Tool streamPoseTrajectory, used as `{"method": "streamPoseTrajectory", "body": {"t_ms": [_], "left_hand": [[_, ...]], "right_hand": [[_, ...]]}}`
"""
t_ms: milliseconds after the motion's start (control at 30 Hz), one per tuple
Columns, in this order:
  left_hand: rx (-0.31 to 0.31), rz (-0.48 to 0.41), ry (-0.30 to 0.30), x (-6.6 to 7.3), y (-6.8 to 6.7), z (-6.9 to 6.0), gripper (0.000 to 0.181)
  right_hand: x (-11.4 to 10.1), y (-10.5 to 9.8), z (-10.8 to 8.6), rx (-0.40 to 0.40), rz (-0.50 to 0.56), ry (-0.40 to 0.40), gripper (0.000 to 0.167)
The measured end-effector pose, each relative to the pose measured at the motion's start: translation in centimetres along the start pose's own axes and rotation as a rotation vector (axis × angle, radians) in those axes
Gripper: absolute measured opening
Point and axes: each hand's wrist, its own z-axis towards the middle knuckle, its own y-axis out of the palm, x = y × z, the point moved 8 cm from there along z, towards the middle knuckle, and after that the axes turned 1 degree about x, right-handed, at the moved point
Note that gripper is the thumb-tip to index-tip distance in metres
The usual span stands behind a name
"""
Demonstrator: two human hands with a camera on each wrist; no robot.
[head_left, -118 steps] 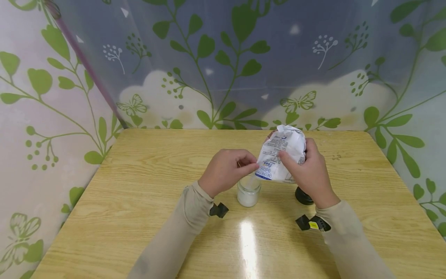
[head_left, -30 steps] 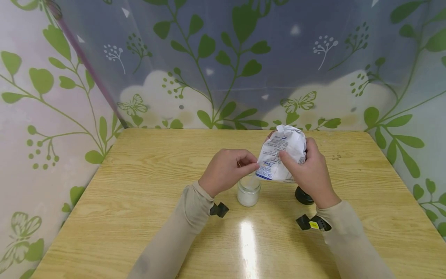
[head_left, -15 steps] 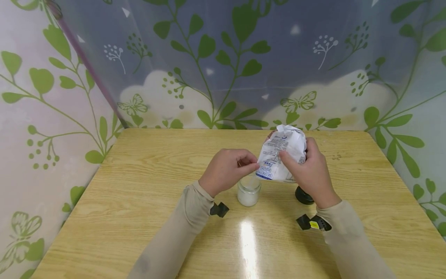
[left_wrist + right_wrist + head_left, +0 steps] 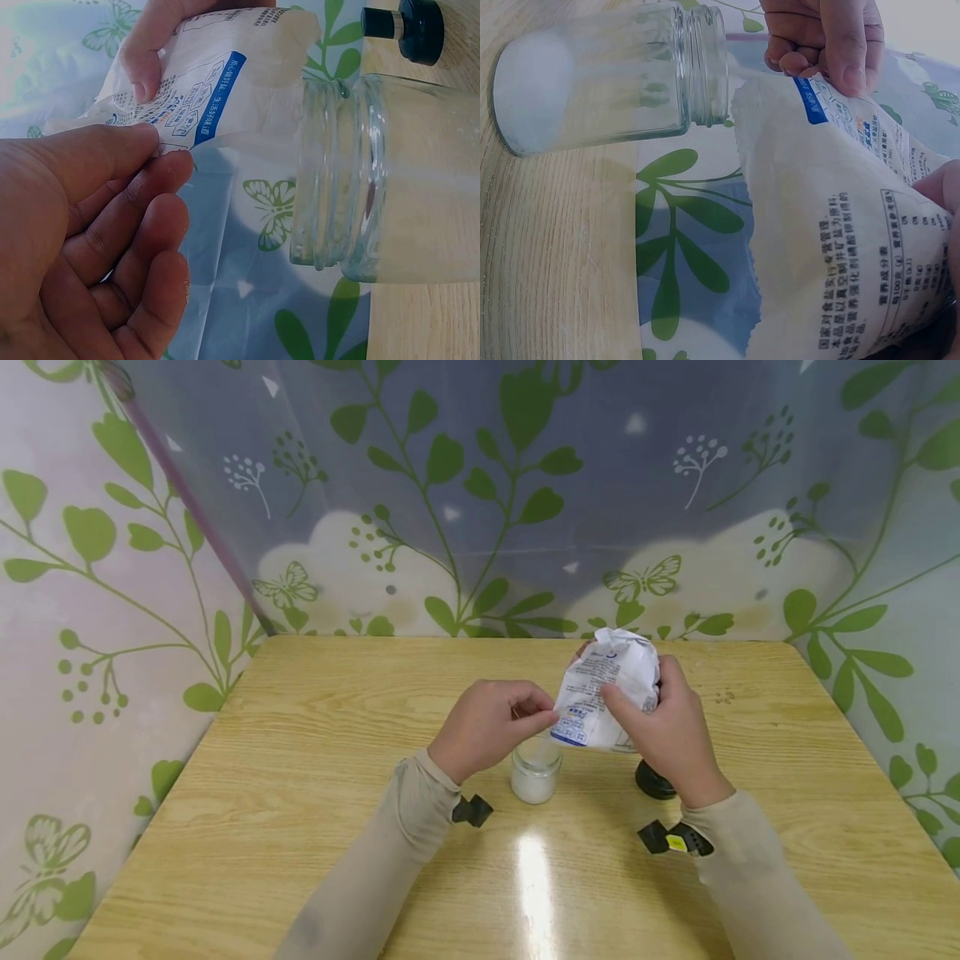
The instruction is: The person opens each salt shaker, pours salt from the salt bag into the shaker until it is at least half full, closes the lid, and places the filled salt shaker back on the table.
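Note:
A white printed bag of salt (image 4: 588,681) is held tilted with its torn edge low, over a clear glass jar (image 4: 534,787). My left hand (image 4: 487,727) pinches the bag's lower corner between thumb and forefinger; its other fingers curl loosely in the left wrist view. With thumb in front and fingers behind, my right hand (image 4: 675,731) grips the bag's body. The jar stands upright and uncapped, white salt (image 4: 536,94) covering its bottom. A faint pale stream appears between the bag's mouth and the jar's mouth in the wrist views.
A black round piece (image 4: 652,783) with a narrower stem stands on the wooden table (image 4: 322,793), right of the jar, partly behind my right hand. Leaf-patterned cloth walls (image 4: 480,527) enclose the table's back and sides.

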Motion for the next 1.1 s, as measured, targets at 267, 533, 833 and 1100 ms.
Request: {"method": "streamPoseTrajectory", "body": {"t_ms": [267, 533, 833, 1100], "left_hand": [[-0.008, 0.014, -0.002, 0.18, -0.11, -0.02, 0.011], [-0.008, 0.011, -0.008, 0.12, -0.1, -0.05, 0.01], [-0.011, 0.012, -0.007, 0.17, -0.08, 0.0, 0.011], [-0.013, 0.014, -0.013, 0.12, -0.07, -0.02, 0.011]], "right_hand": [[-0.03, 0.02, 0.0, -0.003, 0.001, 0.003, 0.057], [0.01, 0.04, -0.01, 0.001, -0.002, 0.0, 0.056], [-0.07, 0.0, -0.03, 0.002, -0.007, -0.001, 0.056], [-0.1, 0.04, -0.07, -0.001, 0.001, 0.0, 0.057]]}}
